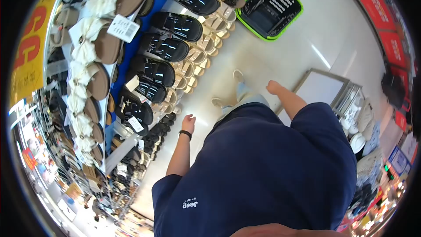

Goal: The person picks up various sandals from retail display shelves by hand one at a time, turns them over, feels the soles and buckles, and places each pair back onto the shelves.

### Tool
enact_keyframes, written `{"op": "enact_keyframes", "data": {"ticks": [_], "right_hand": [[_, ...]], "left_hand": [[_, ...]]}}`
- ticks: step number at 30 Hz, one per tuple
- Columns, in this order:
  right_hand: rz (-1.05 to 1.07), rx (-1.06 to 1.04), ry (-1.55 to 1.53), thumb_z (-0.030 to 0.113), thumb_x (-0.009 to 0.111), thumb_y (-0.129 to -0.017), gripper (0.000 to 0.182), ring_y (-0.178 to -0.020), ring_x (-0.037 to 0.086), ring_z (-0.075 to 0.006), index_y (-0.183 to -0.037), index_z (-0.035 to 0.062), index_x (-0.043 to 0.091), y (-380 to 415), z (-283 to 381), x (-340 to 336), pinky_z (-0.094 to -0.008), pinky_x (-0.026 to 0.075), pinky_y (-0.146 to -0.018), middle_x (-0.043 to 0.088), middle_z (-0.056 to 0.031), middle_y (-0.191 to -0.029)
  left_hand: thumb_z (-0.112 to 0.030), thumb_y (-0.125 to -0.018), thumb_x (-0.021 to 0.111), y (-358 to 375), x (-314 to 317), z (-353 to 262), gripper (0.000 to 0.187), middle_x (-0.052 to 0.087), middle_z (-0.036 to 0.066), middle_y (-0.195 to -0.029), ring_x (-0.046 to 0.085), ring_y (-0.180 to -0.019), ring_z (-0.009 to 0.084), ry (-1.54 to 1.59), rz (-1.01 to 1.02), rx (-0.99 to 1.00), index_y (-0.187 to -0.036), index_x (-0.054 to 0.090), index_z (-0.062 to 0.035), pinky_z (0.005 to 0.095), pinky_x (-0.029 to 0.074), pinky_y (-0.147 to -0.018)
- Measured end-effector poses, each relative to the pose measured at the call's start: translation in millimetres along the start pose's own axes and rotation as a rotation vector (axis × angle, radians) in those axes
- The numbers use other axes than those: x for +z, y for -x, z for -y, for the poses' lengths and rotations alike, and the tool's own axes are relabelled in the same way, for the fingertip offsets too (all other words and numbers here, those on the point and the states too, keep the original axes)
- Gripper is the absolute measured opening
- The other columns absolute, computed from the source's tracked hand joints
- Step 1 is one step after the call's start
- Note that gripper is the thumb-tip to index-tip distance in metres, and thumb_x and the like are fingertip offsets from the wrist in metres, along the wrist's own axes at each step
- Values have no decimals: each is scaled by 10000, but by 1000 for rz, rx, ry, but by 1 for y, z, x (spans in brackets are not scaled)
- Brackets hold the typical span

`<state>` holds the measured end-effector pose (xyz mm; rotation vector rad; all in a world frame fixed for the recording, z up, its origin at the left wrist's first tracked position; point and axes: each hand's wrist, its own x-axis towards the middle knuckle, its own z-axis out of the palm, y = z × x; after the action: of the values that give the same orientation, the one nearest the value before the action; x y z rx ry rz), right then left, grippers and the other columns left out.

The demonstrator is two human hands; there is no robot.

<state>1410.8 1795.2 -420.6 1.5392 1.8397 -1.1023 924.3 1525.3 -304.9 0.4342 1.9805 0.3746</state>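
My left hand [189,123], with a dark band [185,134] at the wrist, hangs beside my body over the floor. Its fingers are loosely bent and slightly apart, holding nothing. Nearest to it are racks of black sandals [154,72] and beige sandals [184,68], which it does not touch. On the other side my right hand [274,87] hangs with its fingers curled in and nothing visible in them. A low white-topped display stand [319,84] is close to that hand, apart from it.
A black shopping basket with a green rim [299,16] sits on the floor [258,57] ahead. Sandals with white bows [86,48] line the left shelf, one bearing a price tag [123,28]. Red panels [376,8] border the right. Hats [357,142] are piled near my right side.
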Motion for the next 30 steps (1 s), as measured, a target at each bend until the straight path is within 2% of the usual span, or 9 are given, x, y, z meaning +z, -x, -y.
{"op": "enact_keyframes", "data": {"ticks": [3, 8, 11, 14, 17, 20, 24, 27, 30], "right_hand": [[61, -21, -156, 248, 576, -810, 331, -998, 613, -372, -1021, 5, 651, -11, 66, -31, -438, 484, -874, 651, -232, -1047], [-15, -233, -170, 263, 574, -831, 295, -959, 627, -345, -998, 33, 654, -22, 138, -60, -418, 496, -843, 666, -195, -1002], [-13, -312, -86, 261, 575, -831, 294, -958, 627, -342, -993, 28, 649, -25, 152, -74, -417, 497, -836, 665, -198, -994], [-47, -350, 6, 260, 577, -830, 297, -953, 628, -346, -994, 22, 644, -32, 144, -76, -418, 497, -836, 665, -199, -991], [-85, -374, 85, 255, 575, -824, 290, -943, 631, -351, -975, 18, 650, -22, 132, -82, -420, 496, -841, 664, -206, -985], [-96, -351, 168, 252, 572, -815, 291, -937, 630, -357, -956, 12, 656, -18, 112, -75, -424, 494, -845, 662, -214, -982], [-87, -326, 88, 249, 574, -802, 293, -938, 628, -366, -942, 8, 662, 14, 84, -52, -420, 493, -844, 662, -225, -968], [-44, -314, 123, 253, 578, -801, 310, -946, 628, -364, -959, 1, 665, 47, 73, -42, -410, 490, -847, 664, -230, -976], [39, -256, 172, 288, 575, -815, 364, -969, 633, -344, -1009, -5, 670, 81, 61, -21, -393, 484, -861, 668, -223, -1022]], "left_hand": [[-251, -860, 633, 11, -4, -8, 402, 670, 148, -976, 638, -857, 225, 42, -109, 27, -1178, 576, -12, 328, 502, -780], [-213, -846, 637, 36, 13, -16, 353, 676, 131, -963, 638, -875, 212, 118, -189, 95, -1137, 597, -18, 317, 502, -799], [-169, -838, 638, 68, 27, -10, 210, 680, 89, -888, 641, -828, 189, 95, -198, 168, -997, 632, -31, 299, 506, -763], [-158, -830, 640, 93, 43, 18, 133, 675, 79, -782, 636, -738, 176, 101, -187, 114, -868, 649, -31, 302, 506, -701], [-135, -815, 633, 127, 55, 52, 130, 676, 92, -763, 637, -709, 176, 96, -160, 76, -863, 642, -15, 298, 505, -683], [-204, -787, 665, 156, 68, 93, 211, 688, 118, -776, 650, -716, 199, 23, -228, 23, -841, 659, 0, 316, 517, -682], [-271, -737, 711, 194, 84, 136, 284, 692, 128, -776, 654, -720, 214, 30, -287, -137, -824, 676, -3, 335, 522, -684], [-199, -724, 678, 199, 104, 179, 193, 681, 114, -734, 649, -702, 213, 126, -264, -165, -788, 672, -17, 338, 516, -659], [-181, -723, 658, 204, 117, 189, 162, 678, 111, -726, 649, -697, 219, 166, -273, -201, -781, 669, -29, 339, 515, -654]]}}
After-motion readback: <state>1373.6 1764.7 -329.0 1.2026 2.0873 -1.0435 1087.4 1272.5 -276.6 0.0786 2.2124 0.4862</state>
